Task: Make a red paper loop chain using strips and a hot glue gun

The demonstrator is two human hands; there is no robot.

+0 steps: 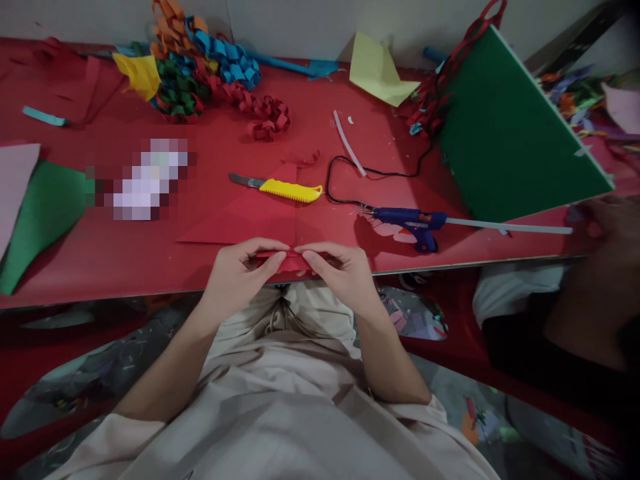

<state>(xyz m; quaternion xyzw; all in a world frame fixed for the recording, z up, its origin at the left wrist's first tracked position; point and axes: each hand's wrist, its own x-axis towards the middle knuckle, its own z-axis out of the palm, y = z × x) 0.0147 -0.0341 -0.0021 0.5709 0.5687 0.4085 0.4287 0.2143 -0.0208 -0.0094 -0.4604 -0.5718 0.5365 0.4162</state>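
At the table's front edge, my left hand [237,272] pinches a small red paper strip [293,263] between thumb and fingers. My right hand [343,272] pinches the same strip from the other side, fingertips nearly meeting in the middle. Just beyond lies a flat sheet of red paper [235,223]. A utility knife [290,191] with a yellow handle and its blade out rests on that sheet's far part. To the right of my right hand, a blue hot glue gun [410,220] lies on its side, a white glue stick [510,227] sticking out of its back.
Paper chains [200,73] in several colours lie along the wall. A green board [510,140] leans at the right, near a yellow paper [377,70]. The glue gun's black cord [327,180] loops behind it. Green paper [47,213] lies left. A person's arm [585,300] is at far right.
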